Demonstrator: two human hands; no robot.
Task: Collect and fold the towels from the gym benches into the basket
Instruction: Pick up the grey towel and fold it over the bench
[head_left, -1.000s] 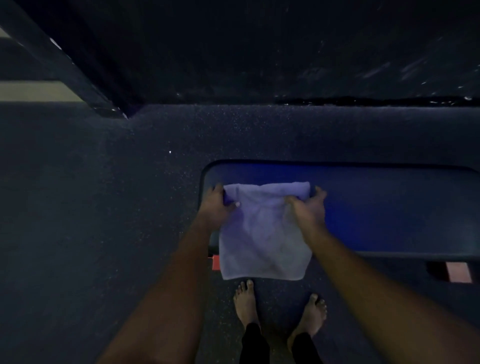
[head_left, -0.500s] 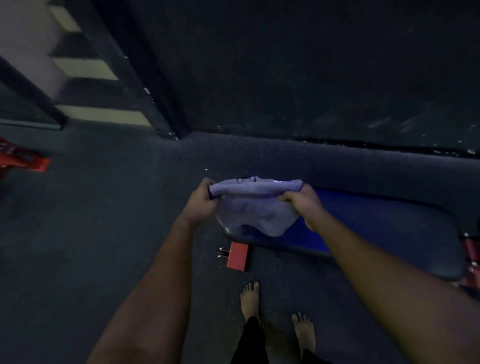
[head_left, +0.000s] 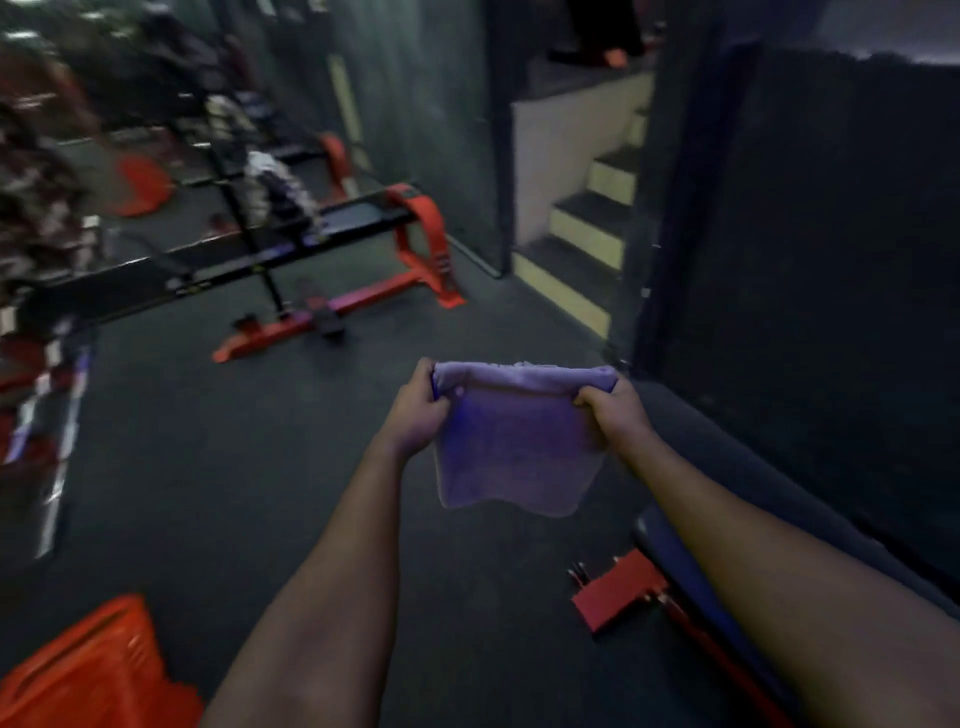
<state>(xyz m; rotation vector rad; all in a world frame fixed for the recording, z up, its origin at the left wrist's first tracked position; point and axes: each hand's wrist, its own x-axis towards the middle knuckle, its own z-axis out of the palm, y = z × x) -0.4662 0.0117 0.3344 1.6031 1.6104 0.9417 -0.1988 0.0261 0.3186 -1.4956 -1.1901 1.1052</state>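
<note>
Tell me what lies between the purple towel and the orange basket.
In the head view, only bare dark floor and the left forearm lie between the towel and the basket.

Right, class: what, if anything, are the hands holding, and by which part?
The purple towel, by its top edge: left hand grips one end, right hand the other.

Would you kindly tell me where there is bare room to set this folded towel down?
Widest bare floor: between the orange basket, the red-framed bench and your left hand. The blue bench pad beside your right hand is also bare. Both hands grip the towel. Crowded: the blurred equipment far left.
</note>
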